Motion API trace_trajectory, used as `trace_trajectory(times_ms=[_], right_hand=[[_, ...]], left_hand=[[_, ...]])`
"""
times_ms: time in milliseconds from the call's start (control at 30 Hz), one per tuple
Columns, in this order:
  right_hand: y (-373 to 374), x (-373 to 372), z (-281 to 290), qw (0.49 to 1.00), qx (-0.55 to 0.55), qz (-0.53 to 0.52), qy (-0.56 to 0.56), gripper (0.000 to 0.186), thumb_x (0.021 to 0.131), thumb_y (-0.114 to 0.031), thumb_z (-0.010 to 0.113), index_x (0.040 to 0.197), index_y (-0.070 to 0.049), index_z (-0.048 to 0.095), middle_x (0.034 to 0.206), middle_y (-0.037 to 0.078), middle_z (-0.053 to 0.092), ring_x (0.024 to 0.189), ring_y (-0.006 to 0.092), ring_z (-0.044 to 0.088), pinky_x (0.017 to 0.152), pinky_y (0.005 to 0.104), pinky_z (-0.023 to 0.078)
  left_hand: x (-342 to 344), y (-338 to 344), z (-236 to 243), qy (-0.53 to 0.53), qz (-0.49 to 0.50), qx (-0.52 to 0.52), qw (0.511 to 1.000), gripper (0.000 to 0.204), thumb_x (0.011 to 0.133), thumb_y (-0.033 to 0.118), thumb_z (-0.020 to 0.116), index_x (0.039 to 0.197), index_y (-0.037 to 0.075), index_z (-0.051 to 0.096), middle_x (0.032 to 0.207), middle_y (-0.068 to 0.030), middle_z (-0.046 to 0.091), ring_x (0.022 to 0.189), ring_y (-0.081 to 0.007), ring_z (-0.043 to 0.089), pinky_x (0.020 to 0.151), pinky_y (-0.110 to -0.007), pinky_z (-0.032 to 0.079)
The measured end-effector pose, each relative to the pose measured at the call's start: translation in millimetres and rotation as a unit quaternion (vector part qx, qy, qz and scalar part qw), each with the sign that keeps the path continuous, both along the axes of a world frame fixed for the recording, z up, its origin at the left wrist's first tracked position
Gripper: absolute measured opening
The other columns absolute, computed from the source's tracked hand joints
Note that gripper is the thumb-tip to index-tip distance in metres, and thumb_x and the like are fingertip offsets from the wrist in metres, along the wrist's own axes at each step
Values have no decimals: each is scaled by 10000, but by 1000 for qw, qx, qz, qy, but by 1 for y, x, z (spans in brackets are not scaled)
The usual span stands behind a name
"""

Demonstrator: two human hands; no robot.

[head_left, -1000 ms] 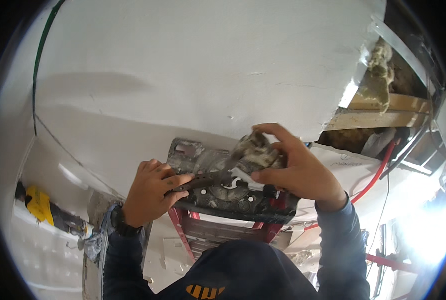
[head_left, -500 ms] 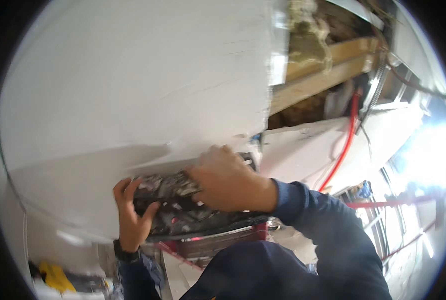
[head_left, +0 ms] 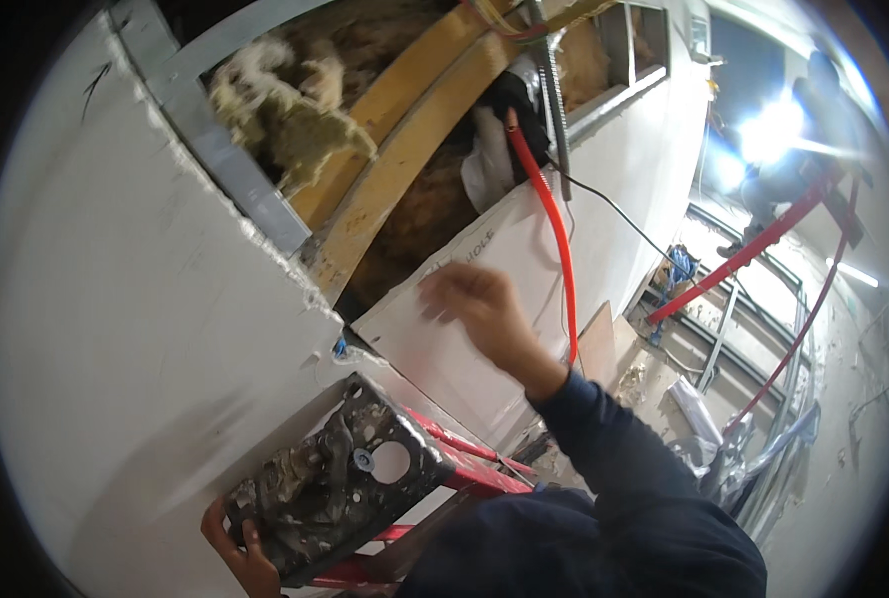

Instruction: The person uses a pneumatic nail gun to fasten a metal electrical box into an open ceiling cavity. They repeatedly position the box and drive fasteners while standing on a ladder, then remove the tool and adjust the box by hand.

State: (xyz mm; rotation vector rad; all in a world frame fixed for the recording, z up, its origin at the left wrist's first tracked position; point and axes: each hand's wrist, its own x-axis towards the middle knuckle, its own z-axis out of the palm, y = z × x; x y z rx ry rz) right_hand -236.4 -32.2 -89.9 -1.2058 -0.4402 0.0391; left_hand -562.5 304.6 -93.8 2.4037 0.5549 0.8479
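Right sleeve: long, dark navy on my feed; looks like cloth with some creases;
Cuff: same navy; ends around the wrist;
Right hand: bare; kinda blurry for me;
Left hand: bare too; cut off by my frame edge;
Torso: more dark navy fabric; rounded outline

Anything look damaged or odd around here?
Yes: the white wallboard at left has a ragged, crumbly edge, as if broken. A tuft of insulation hangs loose before a wooden beam. The black ladder top is spattered with pale blotches.
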Motion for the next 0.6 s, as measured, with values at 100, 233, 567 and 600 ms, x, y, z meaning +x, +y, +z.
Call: trace_trajectory(times_ms=[100, 233, 567, 600], right_hand=[[-41, 54, 1, 989, 72, -123, 34, 237, 1024, -224, 611, 1114, -24, 700, 993, 49, 722, 834, 156, 718, 740, 287, 543], [-68, 107, 21, 976, 114, -179, 38, 343, 1021, -310, 617, 1201, -25, 682, 1089, 66, 723, 880, 190, 722, 735, 312, 546], [-93, 178, 68, 988, 97, -109, 42, 470, 1013, -448, 631, 1079, 16, 680, 944, 148, 752, 846, 265, 774, 660, 329, 592], [-96, 180, 71, 989, 92, -112, 44, 453, 1013, -434, 637, 1064, 14, 685, 942, 149, 752, 839, 265, 775, 664, 327, 596]], left_hand=[[4, 11, -1, 2, 37, -13, 999, 430, 1079, 227, 495, 1464, 37, 475, 1427, -159, 488, 1370, -298, 452, 1135, -432, 367], [9, 7, 5, 9, 51, -74, 996, 406, 1086, 271, 508, 1411, 26, 516, 1343, -144, 551, 1288, -260, 511, 1080, -390, 415], [7, -2, 8, 52, 33, -91, 994, 516, 1075, 324, 501, 1460, -18, 493, 1487, -251, 468, 1401, -393, 432, 1175, -457, 350], [7, 6, 4, 57, 16, -59, 997, 515, 1077, 326, 493, 1466, -11, 490, 1493, -251, 462, 1404, -395, 429, 1176, -459, 348]])
